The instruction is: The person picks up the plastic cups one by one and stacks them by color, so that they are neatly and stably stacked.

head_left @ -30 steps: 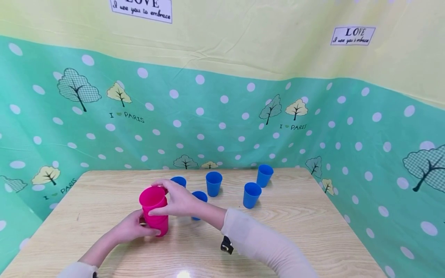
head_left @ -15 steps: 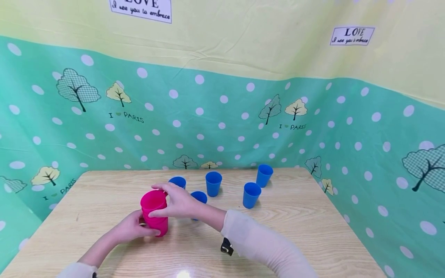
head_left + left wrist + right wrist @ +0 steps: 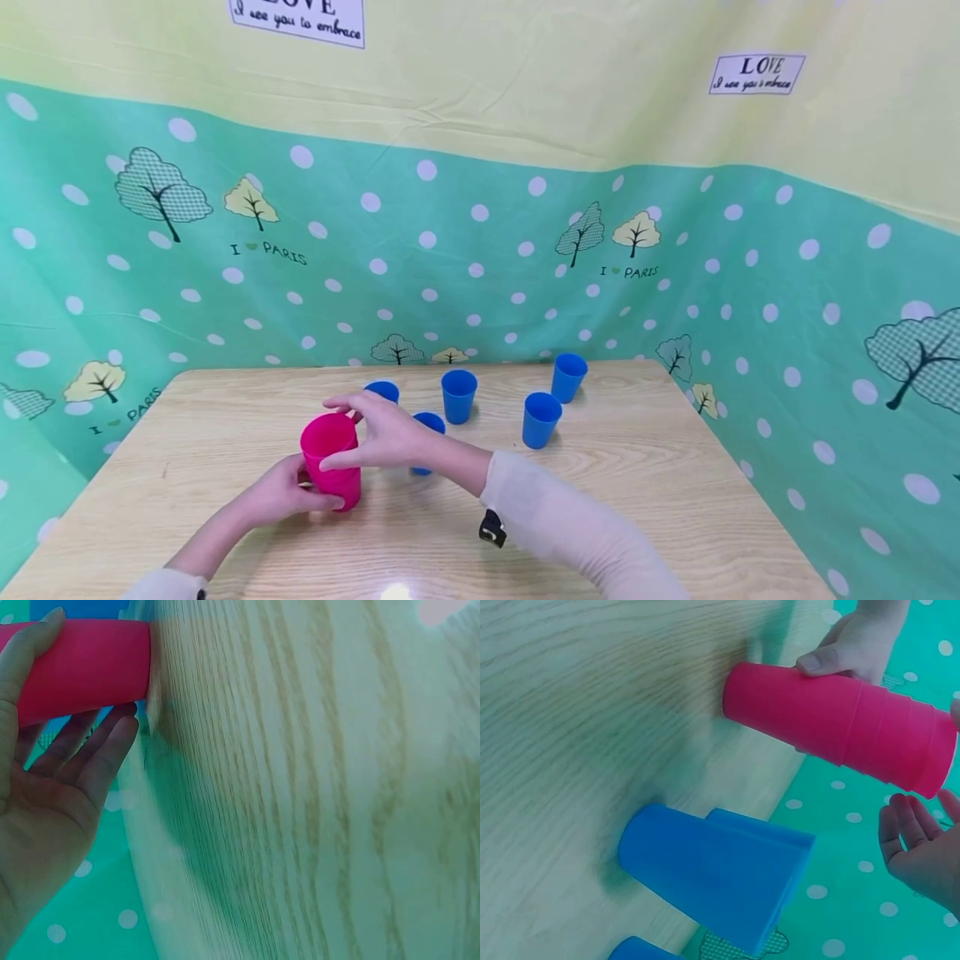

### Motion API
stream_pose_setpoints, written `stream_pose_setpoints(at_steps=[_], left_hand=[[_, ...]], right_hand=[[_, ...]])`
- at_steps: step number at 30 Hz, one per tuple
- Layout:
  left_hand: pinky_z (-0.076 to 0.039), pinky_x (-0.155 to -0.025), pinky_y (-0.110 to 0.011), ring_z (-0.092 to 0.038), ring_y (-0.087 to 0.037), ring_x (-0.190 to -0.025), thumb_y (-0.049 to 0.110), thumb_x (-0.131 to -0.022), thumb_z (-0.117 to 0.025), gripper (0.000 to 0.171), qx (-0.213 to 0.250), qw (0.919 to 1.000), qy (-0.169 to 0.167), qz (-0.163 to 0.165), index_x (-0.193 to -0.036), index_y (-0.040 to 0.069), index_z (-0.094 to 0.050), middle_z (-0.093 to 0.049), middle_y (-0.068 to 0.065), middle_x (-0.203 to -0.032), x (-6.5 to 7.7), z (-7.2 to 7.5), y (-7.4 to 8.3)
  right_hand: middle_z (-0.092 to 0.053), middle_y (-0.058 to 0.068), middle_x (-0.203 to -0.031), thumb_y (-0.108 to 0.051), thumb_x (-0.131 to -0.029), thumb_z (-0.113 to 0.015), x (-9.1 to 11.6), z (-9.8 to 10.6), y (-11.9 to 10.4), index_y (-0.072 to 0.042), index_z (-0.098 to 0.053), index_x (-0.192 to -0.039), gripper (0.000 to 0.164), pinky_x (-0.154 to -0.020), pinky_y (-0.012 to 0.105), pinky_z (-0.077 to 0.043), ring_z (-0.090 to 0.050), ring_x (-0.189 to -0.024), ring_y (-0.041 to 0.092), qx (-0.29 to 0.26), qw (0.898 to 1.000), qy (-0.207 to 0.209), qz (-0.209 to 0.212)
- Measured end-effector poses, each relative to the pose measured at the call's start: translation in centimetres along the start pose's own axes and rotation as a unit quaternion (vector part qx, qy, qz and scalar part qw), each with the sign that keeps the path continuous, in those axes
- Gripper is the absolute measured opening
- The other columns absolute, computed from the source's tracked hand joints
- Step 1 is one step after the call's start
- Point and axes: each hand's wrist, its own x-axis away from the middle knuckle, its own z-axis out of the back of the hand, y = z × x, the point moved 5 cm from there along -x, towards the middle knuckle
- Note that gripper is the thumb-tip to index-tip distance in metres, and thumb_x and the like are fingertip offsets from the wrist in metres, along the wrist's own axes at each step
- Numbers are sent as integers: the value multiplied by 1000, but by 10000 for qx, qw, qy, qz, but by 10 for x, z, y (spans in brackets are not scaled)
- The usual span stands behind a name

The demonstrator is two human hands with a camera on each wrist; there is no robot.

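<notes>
A stack of nested pink cups (image 3: pixel 341 483) stands upright on the table at the left. My left hand (image 3: pixel 283 493) grips its lower part, with the thumb across the near side; in the left wrist view the left hand (image 3: pixel 56 791) has its fingers around the pink cup (image 3: pixel 90 667). Up at the rim, my right hand (image 3: pixel 386 433) spans the top cup, thumb on the near side and fingers on the far side. In the right wrist view the stack (image 3: pixel 840 720) shows several rim ridges, and the right hand's fingertips (image 3: pixel 900 814) lie right at the uppermost rim.
Several blue cups stand upright behind and to the right: one blue cup (image 3: pixel 427 421) lies partly behind the right forearm, another blue cup (image 3: pixel 459 398) farther back, and a blue cup (image 3: pixel 540 421) to the right. A patterned curtain (image 3: pixel 450 250) hangs behind the wooden table (image 3: pixel 637 475).
The upper pink cup has sunk slightly into the stack, with the right hand moving down along with it. The left hand keeps its hold on the lower part. The blue cups have not moved.
</notes>
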Motion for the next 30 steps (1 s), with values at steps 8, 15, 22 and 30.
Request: stream_pose_setpoints(at_steps=[8, 15, 22, 30], left_hand=[[-51, -74, -22, -61, -3, -87, 22, -75, -78, 55, -37, 9999, 54, -127, -117, -2, -53, -65, -11, -105, 1, 1, 0], [-51, -75, -22, -60, -3, -87, 23, -74, -79, 57, -113, 9998, 87, -100, -117, -3, -52, -65, -11, -105, 1, 0, 1], [-50, -75, -22, -60, -6, -88, 24, -73, -80, 58, -142, 9998, 122, 55, -117, -2, -53, -64, -10, -106, 1, 1, 0], [-50, -75, -22, -59, -8, -90, 24, -73, -80, 58, -75, 9999, 75, 77, -118, -2, -52, -64, -9, -107, 0, -1, -2]], right_hand=[[-55, -6, -124, -42, -75, -76, 3, 17, 1, -25, -46, -135, 69, -76, 12, -46, -53, -105, 6, -13, 9999, 95, 43], [-53, -2, -128, -43, -76, -74, 7, 35, 10, -28, -46, -135, 67, -77, 16, -48, -53, -108, 9, -301, 9992, 224, -147], [-53, -4, -126, -43, -78, -73, 14, 53, 25, -26, -48, -133, 64, -80, 21, -48, -53, -111, 12, -458, 9976, 405, -312], [-56, -1, -123, -39, -79, -74, 27, 71, 44, -22, -48, -132, 61, -82, 26, -49, -55, -110, 18, -543, 9953, 682, -413]])
